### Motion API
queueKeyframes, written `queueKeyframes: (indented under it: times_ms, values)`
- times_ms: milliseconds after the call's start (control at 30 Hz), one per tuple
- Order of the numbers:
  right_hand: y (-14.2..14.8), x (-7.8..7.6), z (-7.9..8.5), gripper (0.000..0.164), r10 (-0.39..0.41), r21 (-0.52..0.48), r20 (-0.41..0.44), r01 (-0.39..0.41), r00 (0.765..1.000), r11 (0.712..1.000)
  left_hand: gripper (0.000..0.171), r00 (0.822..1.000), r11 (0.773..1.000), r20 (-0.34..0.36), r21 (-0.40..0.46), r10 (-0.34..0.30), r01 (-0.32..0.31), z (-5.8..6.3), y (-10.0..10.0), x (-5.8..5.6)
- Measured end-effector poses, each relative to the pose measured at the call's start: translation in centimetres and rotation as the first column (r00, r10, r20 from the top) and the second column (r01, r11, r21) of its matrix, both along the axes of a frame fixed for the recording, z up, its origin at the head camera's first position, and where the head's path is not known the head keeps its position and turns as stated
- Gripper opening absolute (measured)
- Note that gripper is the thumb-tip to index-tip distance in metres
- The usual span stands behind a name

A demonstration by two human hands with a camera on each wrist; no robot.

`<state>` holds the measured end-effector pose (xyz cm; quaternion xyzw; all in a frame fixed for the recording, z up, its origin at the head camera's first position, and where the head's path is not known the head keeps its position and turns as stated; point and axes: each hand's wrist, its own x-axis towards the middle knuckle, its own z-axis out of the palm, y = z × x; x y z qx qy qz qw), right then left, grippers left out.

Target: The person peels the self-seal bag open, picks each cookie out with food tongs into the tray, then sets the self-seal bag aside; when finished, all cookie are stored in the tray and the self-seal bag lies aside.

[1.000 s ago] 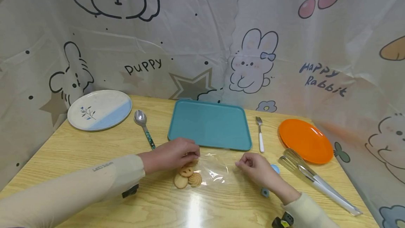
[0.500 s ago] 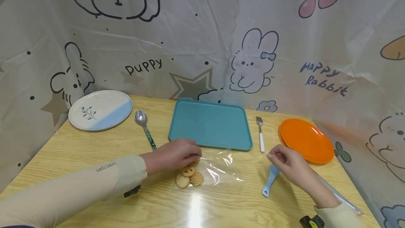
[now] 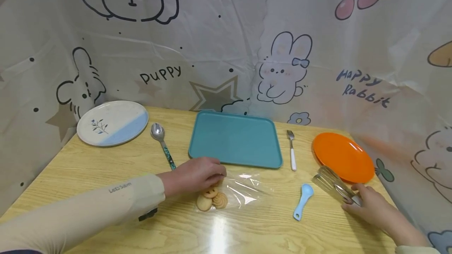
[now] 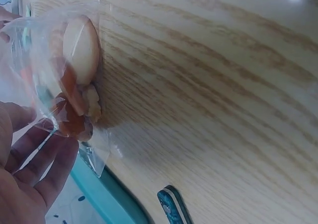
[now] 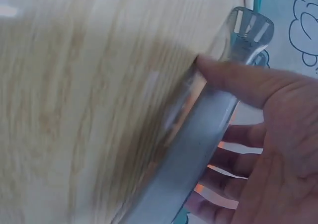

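Note:
A clear plastic bag point(image 3: 244, 191) lies on the wooden table, with several cookies point(image 3: 204, 203) inside its left end. My left hand point(image 3: 195, 173) pinches the bag's upper left edge, and its thumb and fingertips show against the plastic in the left wrist view. On the right, my right hand point(image 3: 377, 206) grips metal tongs point(image 3: 330, 181) by their grey handle. The right wrist view shows the thumb laid across the tongs point(image 5: 196, 147) and the other fingers on the opposite side. The slotted heads of the tongs rest beside the orange plate point(image 3: 339, 156).
Behind the bag lies a teal tray point(image 3: 234, 138). A spoon point(image 3: 162, 144) and a blue-and-white plate point(image 3: 113, 124) are at the left. A white-handled fork point(image 3: 292, 152) and a small light blue spoon point(image 3: 303, 202) lie between bag and tongs. A printed curtain point(image 3: 226, 42) closes off the back.
My right hand has moved from beside the bag's right end, passing over the light blue spoon, to the tongs and taken hold of them. My left hand stays at the bag.

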<state>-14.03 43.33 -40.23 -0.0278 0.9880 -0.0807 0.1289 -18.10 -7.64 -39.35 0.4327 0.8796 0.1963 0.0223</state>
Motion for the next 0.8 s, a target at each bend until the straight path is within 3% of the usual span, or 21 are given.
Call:
queueKeyframes:
  times_ms: [100, 233, 333, 433, 600, 700, 800]
  values:
    - [0.7, 0.2, -0.2, 0.063, -0.008, -0.022, 0.065, 0.009, 0.998, 1.000, 0.011, 1.000, 1.000, -0.016, -0.016, -0.001, 0.001, 0.0, 0.1, 0.0]
    - [1.4, 0.8, -0.4, 0.040, 0.011, -0.008, 0.077, -0.010, 0.997, 1.000, 0.012, 1.000, 0.999, -0.026, -0.033, 0.006, -0.006, 0.0, 0.1, 0.1]
    - [1.8, 1.4, -0.4, 0.032, 0.038, -0.010, 0.007, -0.038, 0.999, 0.999, 0.013, 1.000, 0.999, -0.020, -0.032, 0.008, -0.009, 0.0, 0.1, 0.1]
    - [2.0, 2.1, 0.2, 0.029, 0.066, -0.048, -0.120, -0.072, 0.991, 0.996, 0.015, 1.000, 1.000, -0.010, -0.021, 0.000, 0.000, 0.1, 0.2, -0.1]
    - [0.5, 2.7, 2.5, 0.038, 0.069, -0.154, -0.321, -0.124, 0.944, 0.980, 0.017, 1.000, 1.000, 0.012, -0.009, -0.017, 0.017, 0.2, 0.3, -0.3]
    - [-1.3, 3.2, 3.9, 0.036, 0.075, -0.247, -0.326, -0.161, 0.942, 0.955, 0.017, 0.999, 1.000, 0.029, -0.008, -0.022, 0.022, 0.2, 0.3, -0.3]
    - [-3.1, 3.5, 5.1, 0.030, 0.161, -0.306, -0.258, -0.239, 0.953, 0.922, 0.017, 0.999, 1.000, 0.041, -0.007, -0.020, 0.020, 0.2, 0.3, -0.3]
